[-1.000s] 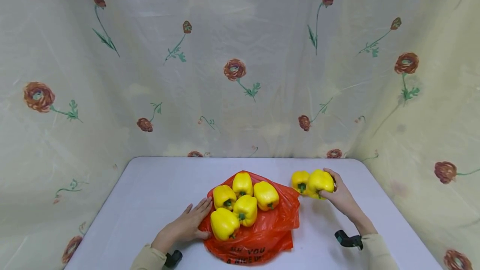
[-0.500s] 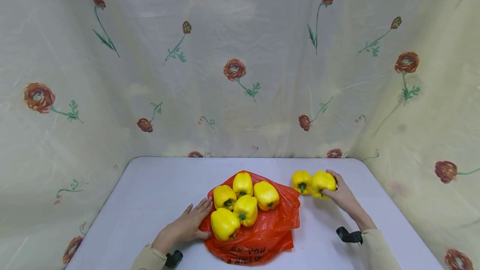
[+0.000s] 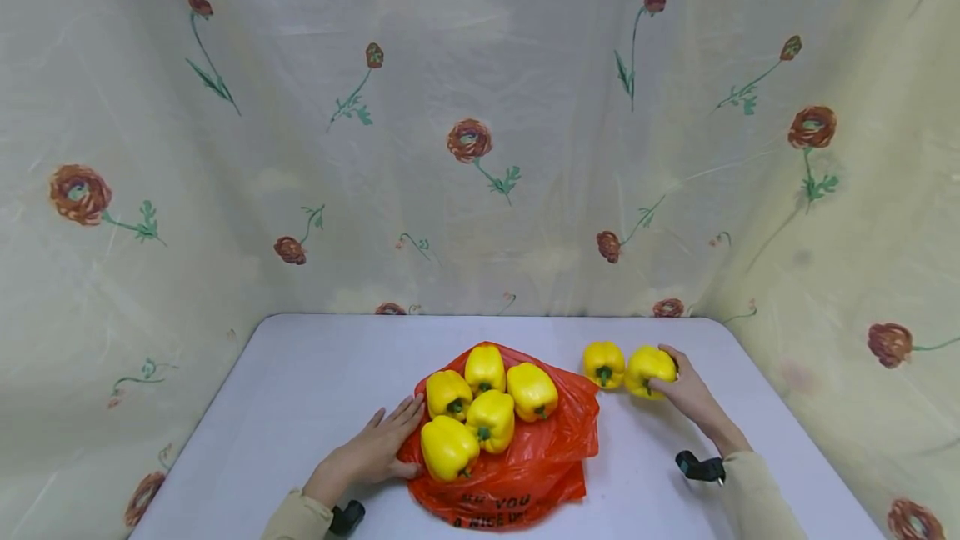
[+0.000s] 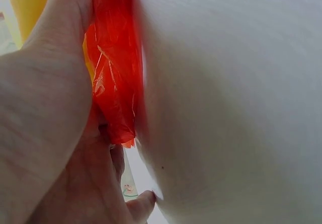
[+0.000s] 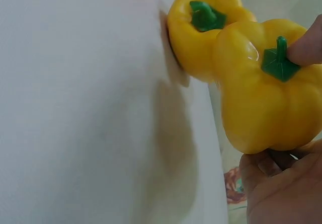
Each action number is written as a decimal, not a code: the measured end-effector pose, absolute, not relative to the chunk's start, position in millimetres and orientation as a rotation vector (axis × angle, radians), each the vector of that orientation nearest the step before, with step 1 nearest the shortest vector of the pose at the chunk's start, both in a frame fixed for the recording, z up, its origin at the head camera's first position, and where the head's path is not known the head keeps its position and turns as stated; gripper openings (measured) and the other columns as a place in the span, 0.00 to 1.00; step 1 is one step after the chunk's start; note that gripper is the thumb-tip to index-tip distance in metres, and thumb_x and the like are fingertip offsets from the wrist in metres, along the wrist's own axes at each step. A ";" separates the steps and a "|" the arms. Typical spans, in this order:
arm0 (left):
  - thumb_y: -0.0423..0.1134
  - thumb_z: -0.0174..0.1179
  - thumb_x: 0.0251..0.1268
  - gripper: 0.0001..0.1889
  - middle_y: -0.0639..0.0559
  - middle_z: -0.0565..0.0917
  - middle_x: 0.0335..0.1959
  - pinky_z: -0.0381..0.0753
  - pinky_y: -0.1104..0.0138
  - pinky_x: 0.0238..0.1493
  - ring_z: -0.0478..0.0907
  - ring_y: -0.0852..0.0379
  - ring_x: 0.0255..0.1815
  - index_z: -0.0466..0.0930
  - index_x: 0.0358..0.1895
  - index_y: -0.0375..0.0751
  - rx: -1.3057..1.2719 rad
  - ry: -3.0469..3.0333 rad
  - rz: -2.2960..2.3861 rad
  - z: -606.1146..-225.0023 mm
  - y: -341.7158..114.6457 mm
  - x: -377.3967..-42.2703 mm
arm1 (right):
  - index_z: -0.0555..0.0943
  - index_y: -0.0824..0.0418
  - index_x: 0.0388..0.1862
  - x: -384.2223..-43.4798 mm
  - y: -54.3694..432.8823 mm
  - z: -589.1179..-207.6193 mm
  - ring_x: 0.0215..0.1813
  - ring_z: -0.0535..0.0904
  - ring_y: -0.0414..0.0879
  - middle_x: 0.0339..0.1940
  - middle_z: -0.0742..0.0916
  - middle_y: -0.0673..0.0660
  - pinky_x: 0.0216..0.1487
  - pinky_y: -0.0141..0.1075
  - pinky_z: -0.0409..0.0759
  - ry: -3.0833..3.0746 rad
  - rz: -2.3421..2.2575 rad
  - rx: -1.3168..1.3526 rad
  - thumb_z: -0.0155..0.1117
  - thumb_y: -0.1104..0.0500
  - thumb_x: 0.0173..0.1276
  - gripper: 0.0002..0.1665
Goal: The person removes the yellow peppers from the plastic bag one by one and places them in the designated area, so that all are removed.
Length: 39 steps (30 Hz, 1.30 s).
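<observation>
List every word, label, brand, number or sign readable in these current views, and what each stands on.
"YOU": upper line of black print on the red plastic bag; the letters before it are creased and unclear.
"A NICE": lower line on the same bag; what follows is too distorted to read surely.
No brand or number can be made out.

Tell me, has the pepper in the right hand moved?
Yes, slightly: the held pepper has shifted right, farther from the red bag.
</observation>
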<state>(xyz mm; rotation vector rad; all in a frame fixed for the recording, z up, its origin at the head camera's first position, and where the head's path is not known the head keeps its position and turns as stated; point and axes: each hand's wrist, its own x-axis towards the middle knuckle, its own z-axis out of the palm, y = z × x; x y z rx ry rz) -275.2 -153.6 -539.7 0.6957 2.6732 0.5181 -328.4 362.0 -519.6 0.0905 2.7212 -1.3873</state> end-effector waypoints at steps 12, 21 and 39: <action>0.63 0.61 0.58 0.50 0.46 0.48 0.80 0.44 0.39 0.74 0.44 0.46 0.80 0.50 0.77 0.39 0.707 2.673 0.522 -541.5 -153.3 -275.8 | 0.40 0.68 0.77 -340.1 372.7 -547.3 0.68 0.56 0.66 0.73 0.54 0.75 0.71 0.62 0.54 2.645 -1.411 0.158 0.60 0.53 0.65 0.53; 0.64 0.60 0.58 0.50 0.48 0.47 0.80 0.43 0.39 0.74 0.43 0.47 0.80 0.49 0.77 0.41 0.677 2.669 0.504 -543.2 -154.3 -277.7 | 0.39 0.67 0.77 -340.3 372.4 -553.2 0.66 0.57 0.66 0.73 0.54 0.75 0.70 0.62 0.56 2.644 -1.400 0.183 0.59 0.53 0.64 0.54; 0.64 0.61 0.57 0.51 0.48 0.47 0.80 0.43 0.39 0.74 0.43 0.47 0.80 0.49 0.77 0.41 0.654 2.662 0.498 -539.9 -151.7 -277.9 | 0.30 0.66 0.77 -339.0 377.4 -552.2 0.75 0.45 0.71 0.76 0.45 0.75 0.72 0.66 0.45 2.624 -1.299 0.227 0.59 0.39 0.65 0.63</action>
